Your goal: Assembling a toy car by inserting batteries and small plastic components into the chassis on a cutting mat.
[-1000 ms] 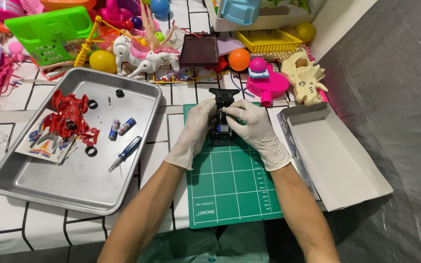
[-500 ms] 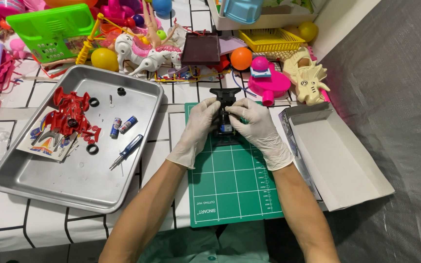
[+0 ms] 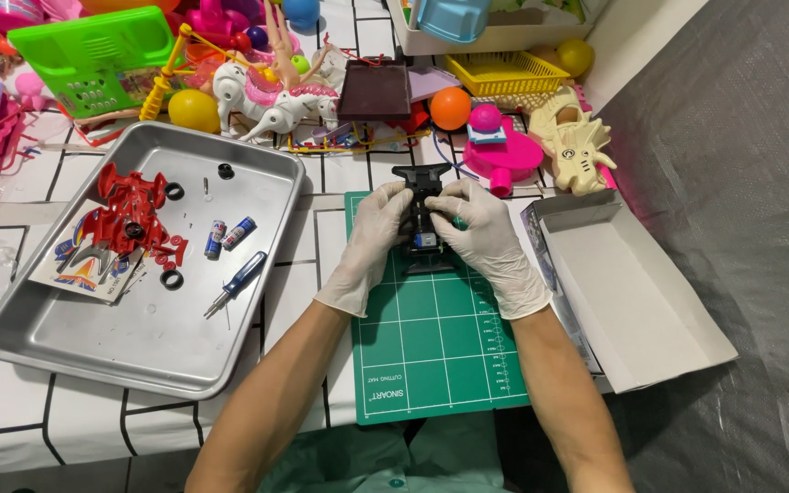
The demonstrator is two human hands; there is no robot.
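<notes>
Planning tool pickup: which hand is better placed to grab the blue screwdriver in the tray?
Left, probably. The left hand is on the tray side of the black toy chassis, nearer the blue screwdriver; the right hand would cross over.

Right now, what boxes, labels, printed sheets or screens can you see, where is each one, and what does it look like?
Open cardboard box: right of the green cutting mat, white inside, lying flat.
Printed sheet: in the metal tray, under the red toy car body, white with colourful pictures.
Batteries: mid-tray, two small cylinders, blue and silver labels.
No screens.
</notes>
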